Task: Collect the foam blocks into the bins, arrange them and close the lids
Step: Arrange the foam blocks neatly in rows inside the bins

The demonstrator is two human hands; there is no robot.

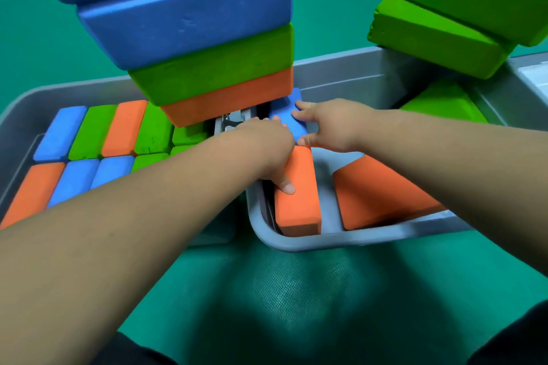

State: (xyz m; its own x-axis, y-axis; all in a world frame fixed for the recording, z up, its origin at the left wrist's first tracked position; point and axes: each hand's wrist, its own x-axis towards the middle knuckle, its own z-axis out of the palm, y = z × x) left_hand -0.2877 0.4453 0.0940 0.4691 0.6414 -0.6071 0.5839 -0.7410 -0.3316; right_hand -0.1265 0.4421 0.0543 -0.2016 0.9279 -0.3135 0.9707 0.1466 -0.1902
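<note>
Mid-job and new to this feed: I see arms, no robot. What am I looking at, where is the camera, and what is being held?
No machine: a person works with bare hands, filmed by one camera on their head, looking down. Two grey bins sit on a green floor. The left bin is packed with foam blocks, with a tall stack rising above it. In the right bin, the right hand grips a blue block; the left hand has its thumb on an orange block, fingers mostly hidden.
</note>
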